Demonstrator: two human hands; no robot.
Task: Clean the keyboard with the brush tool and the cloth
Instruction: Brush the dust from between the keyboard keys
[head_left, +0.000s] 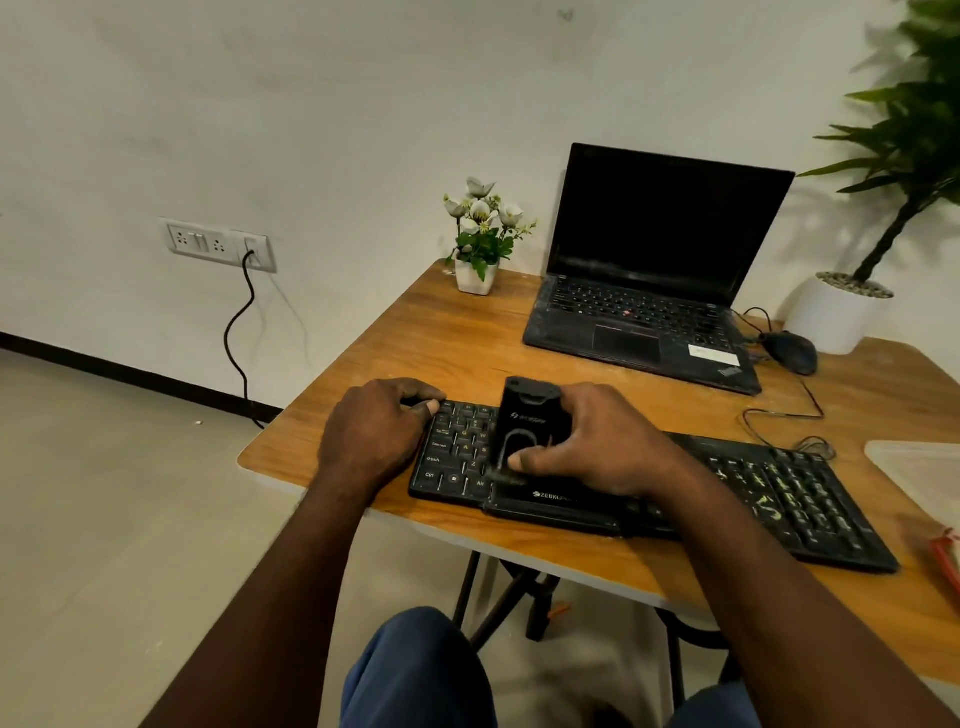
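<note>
Gripping a black, block-shaped plastic brush tool (524, 415) between thumb and curled fingers, the right hand (597, 441) stands it upright on the left-middle keys of a long black plastic keyboard (779, 488). The left hand (371, 434) curls over the keyboard's far left corner, thumb on the top row, and seems to be steadying it.

The keyboard lies along the near edge of the brown wooden counter (441, 338). Its long axis runs left to right, with the right end angled toward the person. Most of its length stretches to the right of the brush, under and past the right wrist, so the brushing will probably travel that way along the rows.

The left keys look fairly dark and legible. The right block shows pale dust and smears across its keys. White brand lettering marks the front lip.

A pale flat sheet (919, 467), possibly the cloth, lies at the counter's right edge. It is well apart from both hands, and the right hand is nearer to it.
</note>
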